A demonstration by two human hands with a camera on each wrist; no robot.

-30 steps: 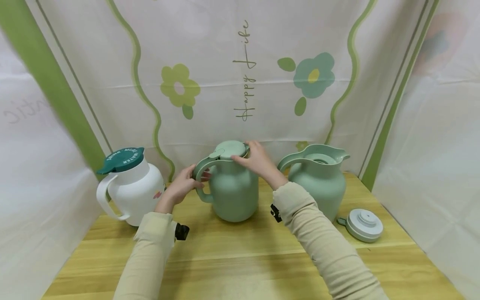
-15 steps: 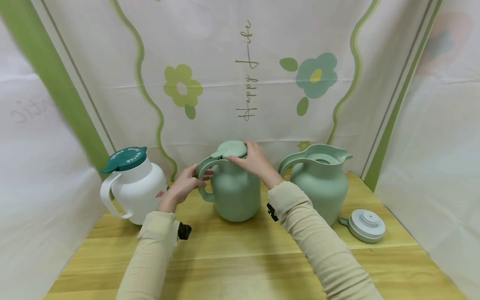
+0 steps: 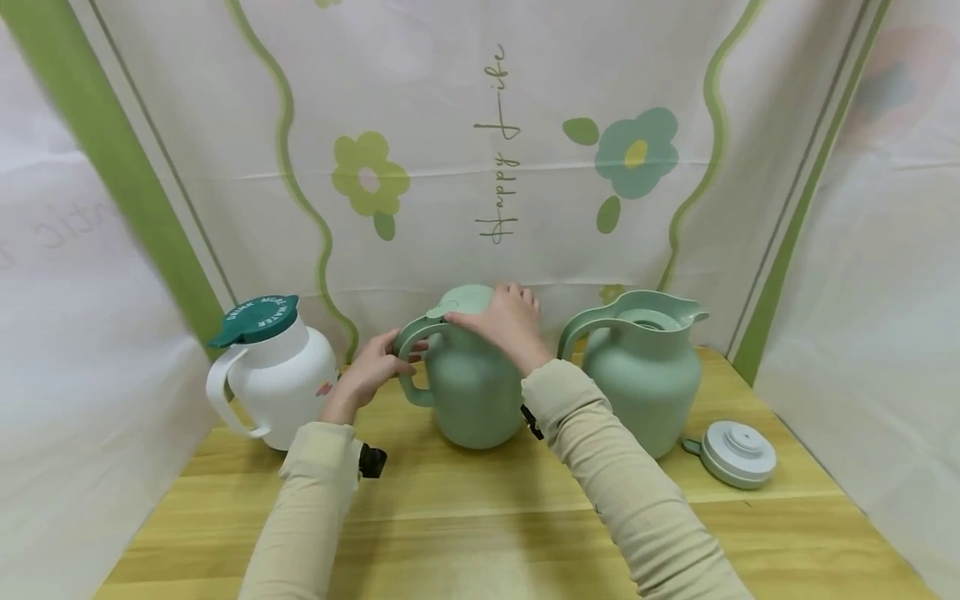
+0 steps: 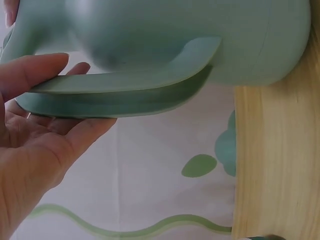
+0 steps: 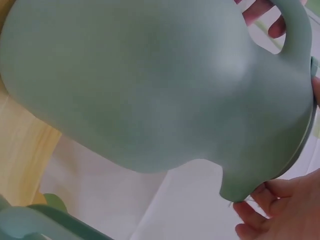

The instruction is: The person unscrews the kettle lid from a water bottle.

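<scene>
A green thermos jug (image 3: 474,396) stands upright on the table, in the middle of the head view. My left hand (image 3: 372,367) grips its handle (image 4: 125,82), thumb on one side and fingers on the other. The right hand (image 3: 512,327) spans the jug's round green lid (image 3: 467,297), which sits in the jug's mouth. Its thumb lies at the lid's handle-side edge. The other fingers bend down over the far side, right at the spout (image 5: 237,184) in the right wrist view. Much of the lid is hidden under the hand.
To the right stands a second green jug (image 3: 641,379), its top uncovered. Beside it a loose lid (image 3: 738,454) lies upside down on the wooden table (image 3: 480,533). A white jug (image 3: 281,387) with a dark green lid (image 3: 258,318) is at left. A printed curtain (image 3: 435,100) hangs behind.
My right hand has turned over the lid: its thumb has slid toward the handle side and its fingers outward to the spout side. The left hand keeps its hold on the handle.
</scene>
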